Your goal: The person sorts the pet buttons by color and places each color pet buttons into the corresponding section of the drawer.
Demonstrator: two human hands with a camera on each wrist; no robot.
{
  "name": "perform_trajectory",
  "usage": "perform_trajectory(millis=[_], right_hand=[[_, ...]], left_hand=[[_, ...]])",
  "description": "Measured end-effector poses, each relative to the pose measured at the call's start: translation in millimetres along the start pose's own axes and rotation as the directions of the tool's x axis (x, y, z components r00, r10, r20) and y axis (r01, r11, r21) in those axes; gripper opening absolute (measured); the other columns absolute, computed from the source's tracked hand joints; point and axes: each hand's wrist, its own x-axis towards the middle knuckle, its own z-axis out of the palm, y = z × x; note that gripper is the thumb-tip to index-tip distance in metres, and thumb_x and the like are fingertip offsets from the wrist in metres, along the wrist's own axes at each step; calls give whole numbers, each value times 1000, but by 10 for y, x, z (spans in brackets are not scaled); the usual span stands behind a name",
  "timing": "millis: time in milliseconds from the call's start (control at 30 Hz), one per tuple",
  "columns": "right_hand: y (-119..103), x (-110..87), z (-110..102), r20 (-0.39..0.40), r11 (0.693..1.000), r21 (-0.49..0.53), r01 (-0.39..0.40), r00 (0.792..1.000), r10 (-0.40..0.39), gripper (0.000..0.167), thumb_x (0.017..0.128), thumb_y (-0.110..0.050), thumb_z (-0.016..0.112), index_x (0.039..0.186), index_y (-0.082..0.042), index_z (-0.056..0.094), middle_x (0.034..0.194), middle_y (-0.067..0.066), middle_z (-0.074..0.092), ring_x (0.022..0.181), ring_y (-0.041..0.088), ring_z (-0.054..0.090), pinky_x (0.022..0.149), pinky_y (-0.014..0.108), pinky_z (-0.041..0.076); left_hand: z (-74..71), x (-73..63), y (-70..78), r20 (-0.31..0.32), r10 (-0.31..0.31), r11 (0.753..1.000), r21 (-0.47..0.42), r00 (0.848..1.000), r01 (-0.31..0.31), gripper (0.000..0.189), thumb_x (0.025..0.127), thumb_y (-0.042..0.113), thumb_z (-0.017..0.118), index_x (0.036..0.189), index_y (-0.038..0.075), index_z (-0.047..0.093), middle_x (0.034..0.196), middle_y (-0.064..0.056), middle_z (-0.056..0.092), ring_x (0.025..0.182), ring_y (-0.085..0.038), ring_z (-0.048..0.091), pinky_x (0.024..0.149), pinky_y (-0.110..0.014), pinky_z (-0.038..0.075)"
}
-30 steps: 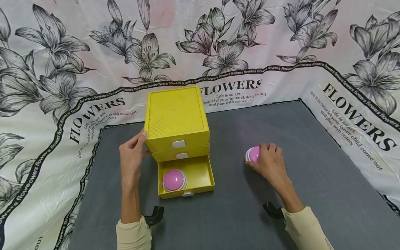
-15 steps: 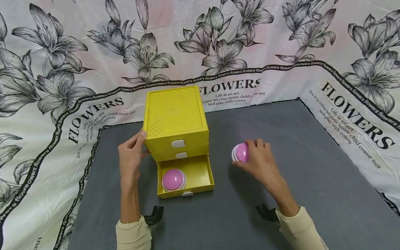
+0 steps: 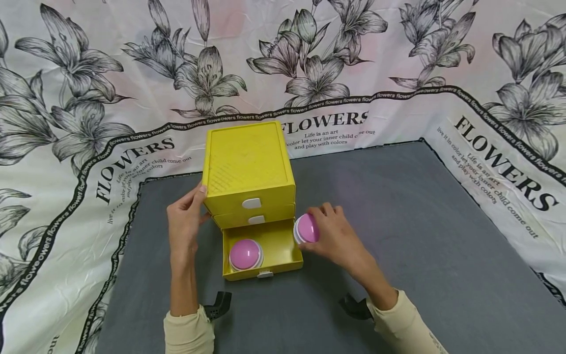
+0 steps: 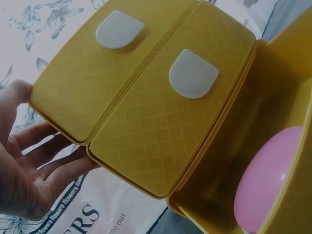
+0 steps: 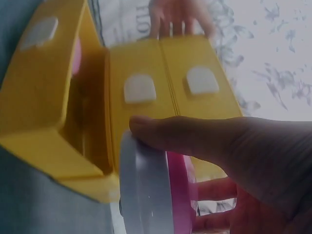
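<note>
A yellow drawer unit point(image 3: 249, 160) stands on the grey surface with its bottom drawer point(image 3: 283, 241) pulled out. In the head view my left hand point(image 3: 183, 223) touches the unit's left side; the left wrist view shows its fingers point(image 4: 63, 168) fairly straight against that side, thumb near the top edge. Inside the drawer, at its left, sits a round object with a pink dome and white base point(image 3: 245, 254). My right hand point(image 3: 338, 238) grips a matching pink-domed round object point(image 3: 308, 228) by its rim, tilted, beside the drawer's right wall. The right wrist view shows its white base point(image 5: 146, 190).
Two upper drawers with white tabs point(image 3: 252, 203) are closed. The drawer's front wall point(image 3: 265, 271) and right wall are raised edges. A white cloth with printed flowers point(image 3: 318, 73) rises behind and at both sides of the grey surface point(image 3: 398, 182).
My right hand has carried its pink-domed object leftward from the grey surface to the drawer's right edge. My left hand, the unit and the object in the drawer have stayed put.
</note>
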Motion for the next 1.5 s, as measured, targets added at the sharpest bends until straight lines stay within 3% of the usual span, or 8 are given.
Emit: perform_trajectory(millis=[333,600,867,1133,1300,1433,1500], right_hand=[[-298,94,354,97,990,46,131,986,-135,74,73,-29,97,135,-5,64,121,16,62,108,33,50,89,44,57],[-310,206,676,36,947,-70,314,949,-312,54,71,-27,97,112,-6,69,107,12,68,102,31,56,87,43,52],[-294,262,804,85,951,-115,288,956,-280,50,71,-24,97,105,-7,64,97,12,66,94,32,58,77,44,54],[-316,259,809,116,945,-161,284,957,-268,48,75,-26,96,104,-7,64,98,15,67,91,35,60,78,46,56],[-312,199,739,37,954,-93,286,958,-284,34,82,-18,90,105,-4,69,104,14,64,93,32,57,79,44,54],[-317,95,630,-118,962,-19,274,954,-274,22,87,-6,84,106,-4,74,109,12,65,97,29,58,82,41,56],[-333,8,602,-206,960,-15,281,938,-278,18,86,-6,84,102,-7,76,104,8,67,93,23,60,79,36,58]], left_hand=[[-6,-4,2,1,5,1000,-2,1000,-5,48,103,41,66,142,13,66,151,2,63,143,-16,56,80,-18,62],[-8,-2,-5,4,1,1000,19,1000,-1,47,103,42,66,141,15,67,150,4,63,144,-14,55,88,-29,62],[-8,0,-5,6,9,1000,21,1000,-9,47,103,42,66,140,14,68,150,4,63,143,-15,56,82,-21,62],[-12,-9,2,6,-5,1000,29,1000,5,47,102,43,66,140,15,68,151,4,61,144,-16,56,81,-18,62],[-8,-7,4,9,3,1000,16,1000,-3,46,102,43,67,139,15,69,150,4,63,142,-16,57,79,-15,61],[-12,-1,8,7,3,1000,18,1000,-3,45,102,43,67,138,17,69,150,5,63,142,-15,57,83,-20,62],[-19,-2,10,4,-8,1000,24,1000,8,45,102,43,67,139,17,69,151,6,62,143,-15,56,86,-23,62]])
